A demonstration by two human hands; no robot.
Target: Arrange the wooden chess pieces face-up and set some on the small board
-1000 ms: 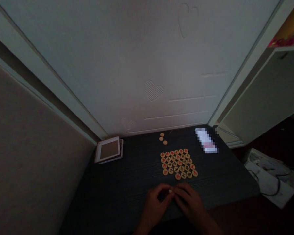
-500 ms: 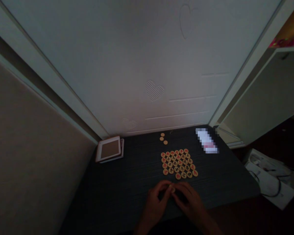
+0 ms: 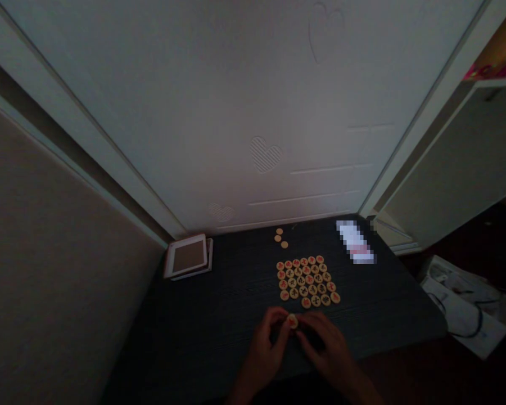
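While left hand [image 3: 263,344] and right hand [image 3: 332,346] pinch one disc [image 3: 293,321] between fingers [image 3: 315,319], a dark tabletop [image 3: 219,315] adjoins a white panel [image 3: 219,112].

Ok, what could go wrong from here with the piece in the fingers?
The red-marked disc sits at the fingertips of the left hand, right hand beside it, so it might slip. Both hands are close to the rows of discs; a knuckle could nudge them out of line. The light is dim, so markings could be misread.
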